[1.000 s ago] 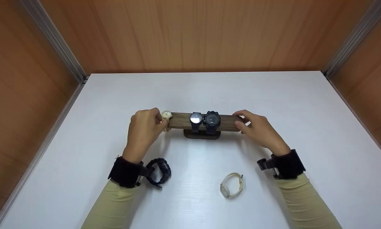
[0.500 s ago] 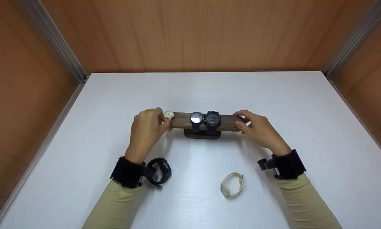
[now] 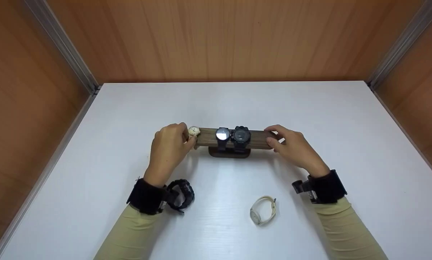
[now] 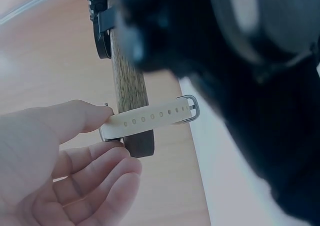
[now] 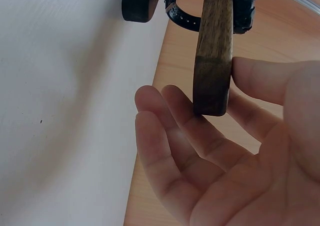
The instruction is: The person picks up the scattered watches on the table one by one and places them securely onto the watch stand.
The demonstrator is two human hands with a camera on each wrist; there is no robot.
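Pinching a small cream-strapped watch (image 3: 193,131) with the left hand (image 3: 169,148), right at the left end of the wooden stand bar (image 3: 259,139), strap already looped round the bar in the left wrist view (image 4: 150,117), thumb on the strap and fingers curled under, probably to keep the loop from slipping off the end. Steadying the other end with the right hand (image 3: 291,146): thumb on one face of the bar (image 5: 214,60), fingers against the other, a loose clamp that likely stops the stand from tipping or swivelling on its dark round base (image 3: 229,153). Sitting mid-worktop, well back from the near edge. Already strapped round the middle of the bar, side by side: a black watch with a pale face (image 3: 222,135) and a chunkier black watch (image 3: 241,135). Lying loose toward the near edge: a black braided watch (image 3: 181,195) beside the left wrist, a cream watch (image 3: 262,210) further right. White worktop (image 3: 345,119) boxed in by wooden walls.
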